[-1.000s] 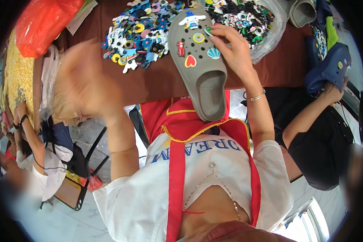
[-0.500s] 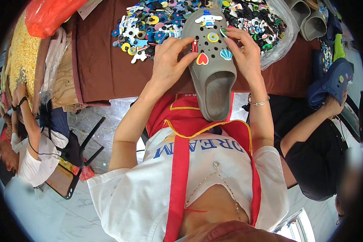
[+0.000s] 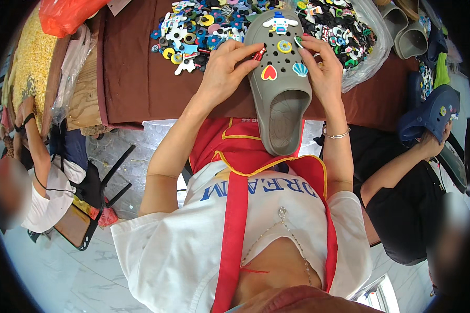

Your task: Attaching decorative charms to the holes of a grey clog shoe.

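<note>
A grey clog (image 3: 279, 86) lies with its toe pointing away from me and its heel at the table's front edge. It carries a white character charm (image 3: 280, 23), a yellow ring charm (image 3: 284, 47), a red heart charm (image 3: 269, 72) and a blue shell charm (image 3: 300, 69). At the clog's left edge, my left hand (image 3: 222, 68) pinches a small red charm (image 3: 259, 52) between thumb and fingertips. Along the right edge, my right hand (image 3: 324, 65) pinches a green and white charm (image 3: 298, 41), seen nearly edge-on. Whether either charm is seated in a hole is hidden.
Loose charms (image 3: 188, 39) are heaped behind the clog, with another pile (image 3: 339, 31) on clear plastic (image 3: 378, 52). A brown cloth (image 3: 141, 78) covers the table. On the right, a co-worker's hand (image 3: 434, 141) holds a blue clog (image 3: 433, 112). Another person's hand (image 3: 26, 109) touches yellow pieces (image 3: 36, 62).
The red charm has tilted and shifted slightly right of upright at the clog's left side. The green charm has turned more edge-on. The whole view has shifted slightly; both hands keep their pinch.
</note>
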Motion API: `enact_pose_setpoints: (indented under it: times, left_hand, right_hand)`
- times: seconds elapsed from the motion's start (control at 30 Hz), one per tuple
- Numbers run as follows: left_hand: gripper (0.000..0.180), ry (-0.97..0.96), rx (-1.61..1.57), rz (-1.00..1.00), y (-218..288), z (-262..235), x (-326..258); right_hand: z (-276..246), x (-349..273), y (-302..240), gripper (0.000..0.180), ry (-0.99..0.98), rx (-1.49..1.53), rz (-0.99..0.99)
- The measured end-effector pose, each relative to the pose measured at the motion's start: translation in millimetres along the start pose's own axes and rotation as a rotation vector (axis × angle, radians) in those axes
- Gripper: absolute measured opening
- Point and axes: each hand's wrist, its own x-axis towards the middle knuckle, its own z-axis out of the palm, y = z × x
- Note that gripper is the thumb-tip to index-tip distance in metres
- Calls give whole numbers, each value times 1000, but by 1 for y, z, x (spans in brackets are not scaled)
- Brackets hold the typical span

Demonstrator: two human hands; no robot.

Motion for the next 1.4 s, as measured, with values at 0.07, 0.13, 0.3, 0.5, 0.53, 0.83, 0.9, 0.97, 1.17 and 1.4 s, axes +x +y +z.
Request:
enact_pose_setpoints:
  times: [0.07, 0.13, 0.3, 0.5, 0.53, 0.83, 0.9, 0.97, 1.17, 1.4]
  left_hand:
    - [32, -22, -39, -43, 1, 0, -1]
    - [32, 19, -82, -42, 4, 1, -3]
    - [30, 91, -87, -29, -3, 2, -5]
    - [25, 117, -58, 16, -6, 7, -5]
    - [25, 123, -30, 27, -5, 8, -6]
    - [26, 118, 79, 101, -5, 10, -1]
    - [26, 110, 71, 99, -5, 9, -2]
    - [27, 108, 80, 93, -6, 10, -4]
    - [25, 164, -30, 103, -5, 8, -6]
    - [22, 272, -52, -28, -9, 1, -14]
  right_hand:
    - [1, 0, 0, 15, 1, -7, -9]
    - [1, 0, -1, 15, -7, 10, 47]
    - [2, 0, -1, 15, -1, 14, 22]
    - [2, -1, 1, 15, -1, 32, 68]
    - [3, -2, 2, 15, 1, 20, 54]
    - [1, -2, 4, 15, 14, 35, 67]
    - [3, -3, 4, 15, 16, 51, 69]
    - [3, -3, 5, 15, 18, 66, 71]
    - [3, -3, 4, 15, 7, 45, 64]
    - [0, -2, 4, 17, -15, 40, 51]
